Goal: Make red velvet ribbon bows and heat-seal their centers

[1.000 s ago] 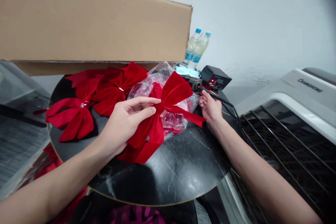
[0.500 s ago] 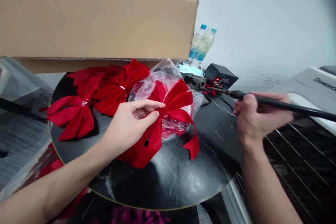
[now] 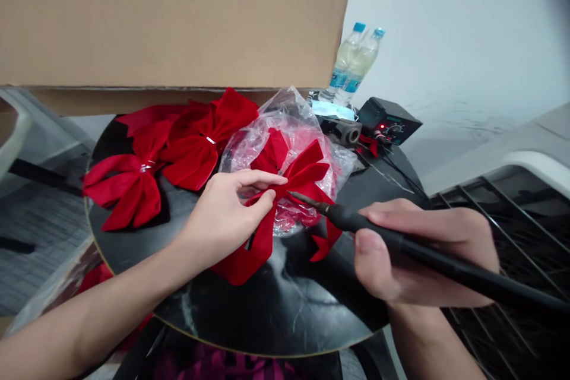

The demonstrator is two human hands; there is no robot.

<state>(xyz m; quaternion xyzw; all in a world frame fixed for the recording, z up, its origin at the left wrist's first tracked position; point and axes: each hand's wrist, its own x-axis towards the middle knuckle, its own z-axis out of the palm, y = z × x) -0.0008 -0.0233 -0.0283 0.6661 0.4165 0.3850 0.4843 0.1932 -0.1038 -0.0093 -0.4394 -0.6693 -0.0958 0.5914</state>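
Note:
My left hand (image 3: 222,217) pinches a red velvet bow (image 3: 307,172) at its centre, between thumb and fingers. The bow lies on a clear plastic bag (image 3: 285,113) holding more red material. My right hand (image 3: 423,252) grips a black soldering iron (image 3: 401,243) like a pen, its thin metal tip (image 3: 303,199) at the ribbon close to my left fingers. I cannot tell if the tip touches. Two more red bows (image 3: 129,184) (image 3: 207,142) with metal ties lie to the left.
All this rests on a round black marble table (image 3: 285,303). A cardboard box (image 3: 169,24) overhangs the back. Behind the bag stand two water bottles (image 3: 354,62) and a soldering station (image 3: 387,122) with a cable. A dark wire grille (image 3: 503,219) lies right.
My right hand has carried the soldering iron left and down from beside the station to the bow. The bow's tail has shifted under it. My left hand keeps its pinch.

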